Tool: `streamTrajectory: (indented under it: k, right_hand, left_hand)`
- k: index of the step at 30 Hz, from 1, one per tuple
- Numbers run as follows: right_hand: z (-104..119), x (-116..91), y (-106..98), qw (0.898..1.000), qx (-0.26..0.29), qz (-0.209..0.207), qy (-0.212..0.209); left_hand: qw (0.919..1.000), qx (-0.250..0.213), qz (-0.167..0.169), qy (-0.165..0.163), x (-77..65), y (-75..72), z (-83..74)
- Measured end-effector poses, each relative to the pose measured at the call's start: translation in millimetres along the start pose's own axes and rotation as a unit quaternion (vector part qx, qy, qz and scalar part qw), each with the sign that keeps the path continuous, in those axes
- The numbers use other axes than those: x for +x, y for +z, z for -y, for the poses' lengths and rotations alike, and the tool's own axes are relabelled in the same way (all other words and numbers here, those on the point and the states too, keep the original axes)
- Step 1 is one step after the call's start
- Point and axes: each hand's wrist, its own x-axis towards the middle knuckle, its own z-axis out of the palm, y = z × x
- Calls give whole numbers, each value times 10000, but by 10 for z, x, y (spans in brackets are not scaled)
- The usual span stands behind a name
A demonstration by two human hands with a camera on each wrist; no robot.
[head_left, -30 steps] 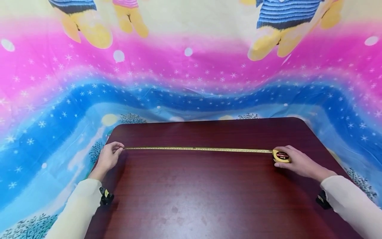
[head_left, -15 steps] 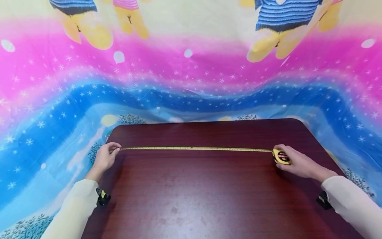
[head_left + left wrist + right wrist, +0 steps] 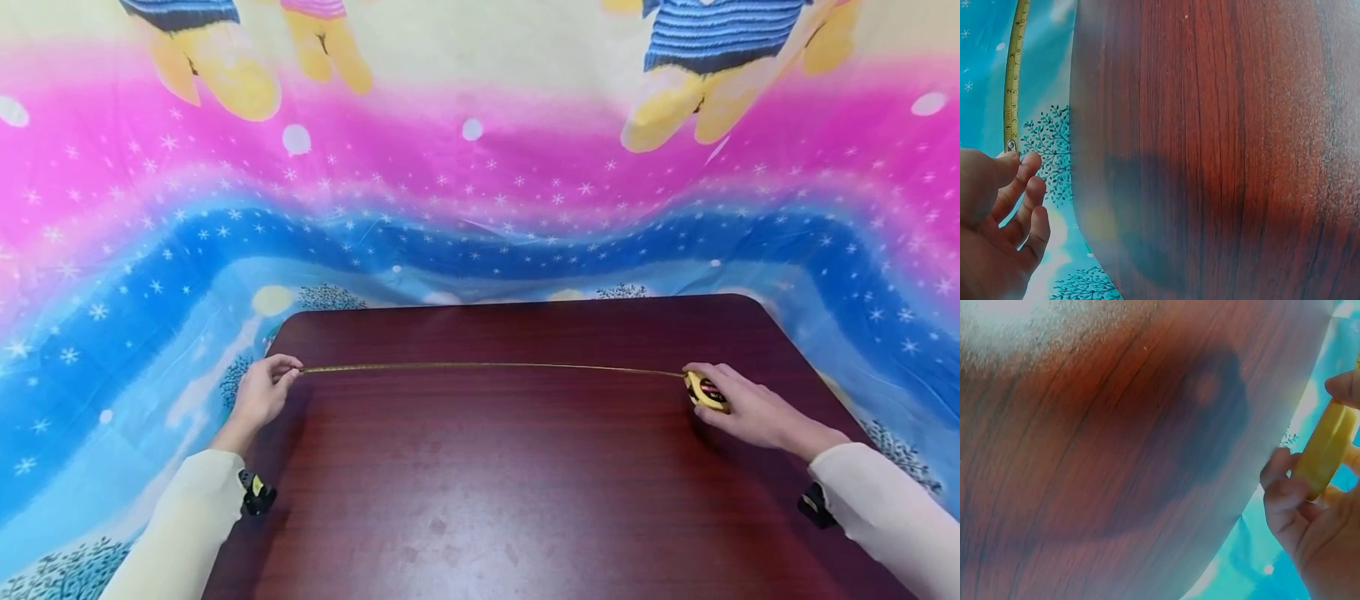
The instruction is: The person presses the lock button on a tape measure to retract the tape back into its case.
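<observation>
A yellow tape measure (image 3: 707, 393) sits in my right hand (image 3: 750, 408), fingers and thumb around its case. Its yellow blade (image 3: 480, 364) stretches leftward above the table in a slight upward bow, seen nearly edge-on in the head view. At the far end my left hand (image 3: 262, 390) pinches the tip between thumb and forefinger. The left wrist view shows the blade's numbers and the rivet on its end, right at the thumb (image 3: 1007, 169); the other fingers curl loosely below. In the right wrist view the case (image 3: 1325, 450) appears from its narrow side, gripped by the right hand.
Beneath both hands lies a dark red-brown wood-grain table (image 3: 480, 467) with rounded corners. A printed cloth (image 3: 480, 192) in pink and blue, with snowflakes and cartoon figures, hangs behind and beside it. Black wrist cameras (image 3: 257, 492) sit at both cuffs.
My left hand has moved slightly left, drawing the blade a little longer. The blade has turned from showing its marked face to nearly edge-on, and the case has tilted in my right hand.
</observation>
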Motion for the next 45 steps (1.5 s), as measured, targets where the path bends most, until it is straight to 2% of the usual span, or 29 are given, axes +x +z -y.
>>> streamTrajectory:
  k: [4,7,15,18,21,26,45]
  right_hand:
    - [15,-8,-10,9997,186,126,51]
    - [17,-21,-11,9993,306,77,-179]
    - [33,-22,38,9933,47,-537,-1024]
    - [37,-3,40,9897,-66,-762,-1212]
    - [39,17,13,9892,-85,-847,-1195]
    - [42,20,-47,9920,29,-735,-1030]
    - [19,56,-129,9902,210,-753,-1155]
  left_hand:
    - [10000,-17,-12,2,0,-1,-4]
    - [10000,-14,0,1,2,-4,7]
    - [9999,27,-93,32,1,-28,46]
    - [9999,64,-111,12,7,-32,45]
    - [9999,84,-106,-11,10,-31,36]
    - [9999,111,-124,0,11,-31,16]
    - [9999,-13,-107,-1,45,-71,-13]
